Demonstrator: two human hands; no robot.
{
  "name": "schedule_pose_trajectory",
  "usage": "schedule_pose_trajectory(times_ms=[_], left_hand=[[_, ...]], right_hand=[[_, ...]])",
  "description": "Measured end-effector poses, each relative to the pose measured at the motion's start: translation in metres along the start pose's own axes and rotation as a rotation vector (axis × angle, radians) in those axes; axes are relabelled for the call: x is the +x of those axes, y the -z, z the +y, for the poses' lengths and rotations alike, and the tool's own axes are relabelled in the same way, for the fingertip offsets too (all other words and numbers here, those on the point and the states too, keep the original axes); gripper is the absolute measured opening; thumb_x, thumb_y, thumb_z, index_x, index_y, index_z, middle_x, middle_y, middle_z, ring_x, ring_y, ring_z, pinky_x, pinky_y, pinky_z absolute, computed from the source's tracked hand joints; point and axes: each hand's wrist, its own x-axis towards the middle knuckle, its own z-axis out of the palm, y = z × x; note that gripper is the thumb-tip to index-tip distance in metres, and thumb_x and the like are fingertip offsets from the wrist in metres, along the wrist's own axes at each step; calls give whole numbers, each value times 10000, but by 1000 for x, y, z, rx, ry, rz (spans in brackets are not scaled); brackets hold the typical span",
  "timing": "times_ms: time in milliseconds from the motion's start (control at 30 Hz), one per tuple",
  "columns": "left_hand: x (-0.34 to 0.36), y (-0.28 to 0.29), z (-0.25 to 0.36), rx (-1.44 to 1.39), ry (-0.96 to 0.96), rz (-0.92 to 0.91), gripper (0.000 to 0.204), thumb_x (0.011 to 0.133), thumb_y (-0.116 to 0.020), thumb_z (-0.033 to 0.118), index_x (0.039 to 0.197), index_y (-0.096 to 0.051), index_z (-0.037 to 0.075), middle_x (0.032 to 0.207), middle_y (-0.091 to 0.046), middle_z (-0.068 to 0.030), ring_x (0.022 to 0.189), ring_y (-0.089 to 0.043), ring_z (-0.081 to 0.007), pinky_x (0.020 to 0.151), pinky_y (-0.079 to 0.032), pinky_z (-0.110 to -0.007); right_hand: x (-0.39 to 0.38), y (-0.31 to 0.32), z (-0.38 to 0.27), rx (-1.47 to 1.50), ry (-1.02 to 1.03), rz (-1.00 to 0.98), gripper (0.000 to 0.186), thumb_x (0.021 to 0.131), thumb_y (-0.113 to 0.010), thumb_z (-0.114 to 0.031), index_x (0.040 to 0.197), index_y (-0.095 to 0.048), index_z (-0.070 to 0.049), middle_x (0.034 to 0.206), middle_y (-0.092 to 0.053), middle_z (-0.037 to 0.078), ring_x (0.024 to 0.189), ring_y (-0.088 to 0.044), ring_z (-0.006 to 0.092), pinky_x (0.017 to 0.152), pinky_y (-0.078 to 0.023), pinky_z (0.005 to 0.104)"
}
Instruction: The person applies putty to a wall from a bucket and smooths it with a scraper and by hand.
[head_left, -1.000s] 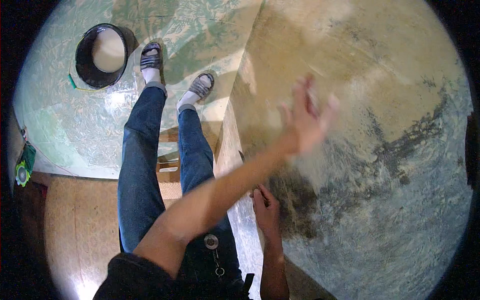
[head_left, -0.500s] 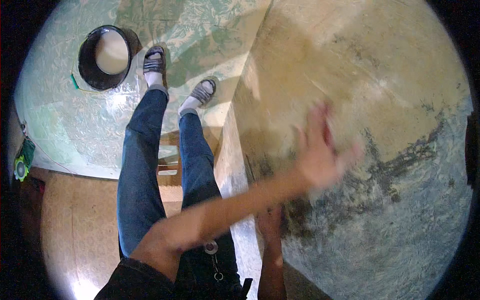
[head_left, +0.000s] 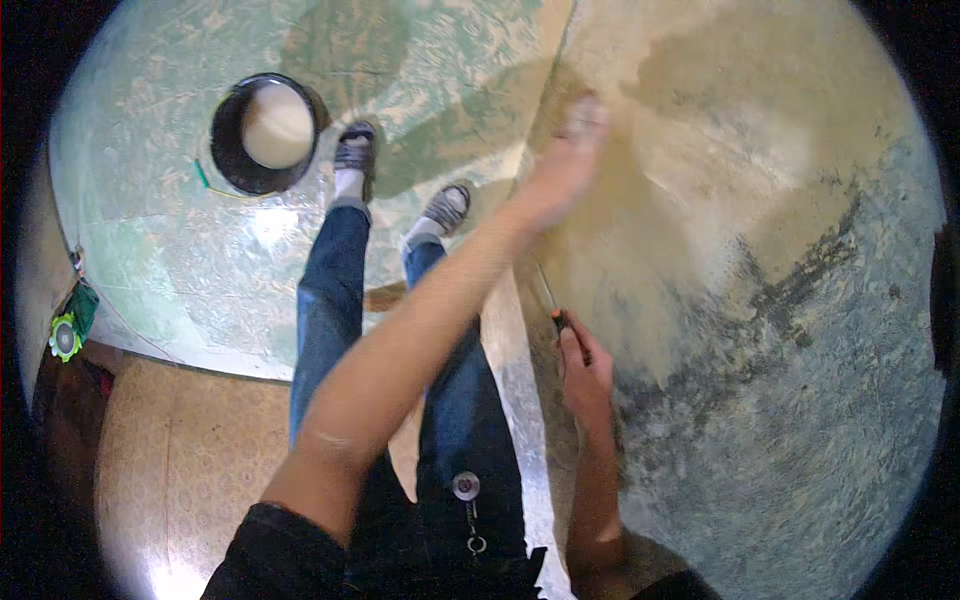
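Observation:
My left hand (head_left: 572,160) reaches out across my body to the edge of the brownish, mottled surface (head_left: 700,150) on my right. Its fingers are smeared by motion, so their grip cannot be made out. My right hand (head_left: 586,375) is closed around the black and orange handle of a slim metal-bladed hand tool (head_left: 558,318). The tool's thin metal part points away from me, close to the same surface; its exact kind is unclear. Pale streaks show on the brown area, which turns grey-blue and rough beyond a dark, blotchy band (head_left: 790,310).
A black bucket (head_left: 232,150) with pale, milky contents stands at the far left beside my sandalled feet. The floor (head_left: 190,240) under it is green and smeared. A green round-ended object (head_left: 66,338) lies at the left, near brown patterned flooring (head_left: 200,450).
My left hand has swung away from me and to the left. My right hand has moved farther forward, and its tool now shows. The whole view has shifted slightly.

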Motion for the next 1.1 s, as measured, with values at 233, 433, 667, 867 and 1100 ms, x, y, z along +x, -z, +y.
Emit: schedule_pose_trajectory(times_ms=[233,433,667,867,1100], left_hand=[[-49,387,-74,571,-100,317,529,1005,-404,360,1351,-523,-22,1367,-563,-136,1265,-519,-229,1099,-329,-315],[-61,548,-168,99,552,345,915,893,-287,779,1481,-374,83,1534,-372,-76,1431,-286,-261,1146,-143,-510],[23,594,-248,-133,338,507,821,928,-353,705,1445,-391,69,1416,-479,-146,1340,-399,-274,1089,-292,-506],[60,619,-325,595,304,584,509,712,-566,196,1103,-589,-129,1018,-675,-189,957,-647,-337,862,-489,-398],[56,565,-278,-306,121,721,539,977,-398,446,1252,-562,12,1173,-638,-162,1097,-604,-300,931,-484,-392]], right_hand=[[123,-146,-80,-95,442,-214,397,949,-593,-229,1258,-599,21,829,-645,32,752,-543,58,650,-450,243],[168,-344,-146,-524,830,-563,336,875,-592,-189,1138,-653,10,1030,-682,253,910,-691,339,810,-544,425],[256,-546,-153,-897,675,-581,356,831,-564,-81,1135,-558,104,952,-690,268,758,-724,311,763,-574,412],[289,-596,-92,-904,656,-367,557,852,-575,-195,1299,-429,104,1008,-683,268,876,-705,365,859,-554,411],[237,-576,-107,-620,481,-532,439,881,-568,-296,1134,-592,63,1072,-638,320,1078,-620,419,974,-472,465]])
